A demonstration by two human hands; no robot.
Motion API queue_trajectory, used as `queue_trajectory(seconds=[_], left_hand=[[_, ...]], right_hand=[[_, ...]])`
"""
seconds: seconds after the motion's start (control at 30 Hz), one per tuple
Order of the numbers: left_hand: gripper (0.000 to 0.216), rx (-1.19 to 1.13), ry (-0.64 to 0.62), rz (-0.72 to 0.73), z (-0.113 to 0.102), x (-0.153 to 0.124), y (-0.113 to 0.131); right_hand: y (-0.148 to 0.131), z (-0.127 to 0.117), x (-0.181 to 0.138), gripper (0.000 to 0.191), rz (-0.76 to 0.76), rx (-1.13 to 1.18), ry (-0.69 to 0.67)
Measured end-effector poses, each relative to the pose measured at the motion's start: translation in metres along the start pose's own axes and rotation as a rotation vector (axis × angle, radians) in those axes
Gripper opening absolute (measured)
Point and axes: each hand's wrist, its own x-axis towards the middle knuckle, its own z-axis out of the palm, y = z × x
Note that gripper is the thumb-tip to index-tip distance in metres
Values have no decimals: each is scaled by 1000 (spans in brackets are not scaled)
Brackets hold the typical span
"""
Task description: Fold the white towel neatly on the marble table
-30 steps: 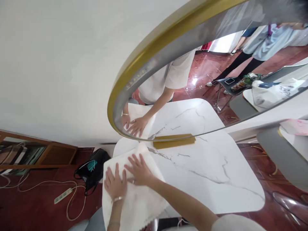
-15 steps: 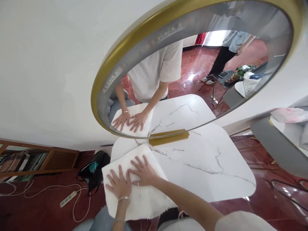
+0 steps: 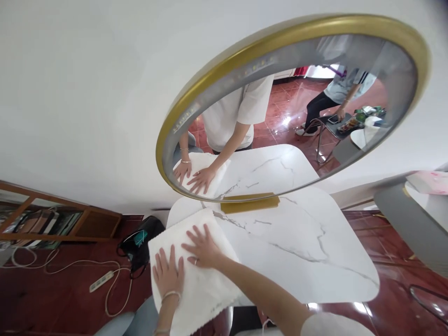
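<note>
A white fluffy towel (image 3: 201, 289) with scalloped edges lies spread over the left end of the white marble-patterned table (image 3: 297, 233), its near part hanging past the edge. My left hand (image 3: 169, 273) rests flat on the towel's left side, fingers spread. Further in, my right hand (image 3: 203, 247) presses flat on the cloth with its fingers spread and a ring on one. A gap of bare towel separates the two hands. Both hands also show in the round gold-framed mirror (image 3: 294, 28), which stands on a gold base (image 3: 250, 203) on the table.
A black bag (image 3: 142, 245) sits on the red tiled floor, left of the table. Near it lie a white power strip (image 3: 101, 281) and loose cables. A wooden bookshelf (image 3: 98, 221) is at the left, another table (image 3: 409, 224) at the right. The mirror reflects a person beside a chair.
My left hand has slid a little left and towards me, widening the gap between the hands. In the mirror, the other person now leans down with a hand at the chair.
</note>
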Motion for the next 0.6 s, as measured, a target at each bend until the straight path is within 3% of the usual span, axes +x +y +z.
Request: queue_trajectory(seconds=[0.13,0.3,0.43,0.6], left_hand=[[54,-5,82,12,-3,-41,17],[55,-49,66,54,9,-58,86],[52,-119,-30,210,22,-58,152],[65,-246,-143,484,33,-60,234]], right_hand=[[0,9,-29,51,-66,-16,60],[45,-2,-81,54,-28,-76,110],[85,-15,-148,56,136,-246,208],[118,-24,-235,56,421,-464,369]])
